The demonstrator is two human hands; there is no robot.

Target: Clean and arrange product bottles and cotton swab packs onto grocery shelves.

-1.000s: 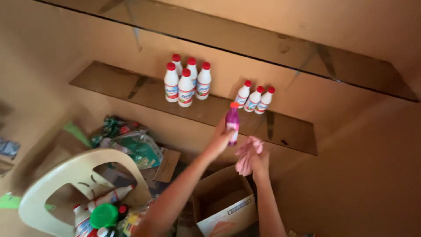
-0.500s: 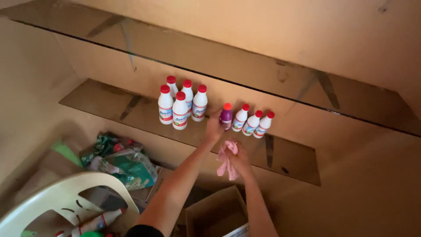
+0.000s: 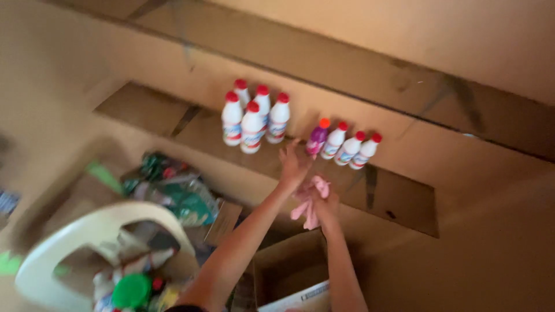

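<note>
A small purple bottle with an orange cap (image 3: pixel 317 138) stands on the lower wooden shelf (image 3: pixel 399 199), at the left end of a row of three white bottles with red caps (image 3: pixel 350 149). My left hand (image 3: pixel 292 164) is just below and left of the purple bottle, fingers spread, holding nothing. My right hand (image 3: pixel 326 205) is lower, in front of the shelf edge, closed on a crumpled pink cloth (image 3: pixel 307 202).
Several larger white bottles with red caps (image 3: pixel 252 121) are grouped further left on the shelf. A second shelf (image 3: pixel 347 63) runs above. Below are an open cardboard box (image 3: pixel 286 271), a white plastic chair (image 3: pixel 75 231) and green packets (image 3: pixel 179 190).
My left hand carried the purple bottle up to the shelf, set it beside the white bottles and let go. The pink cloth stayed in my right hand.
</note>
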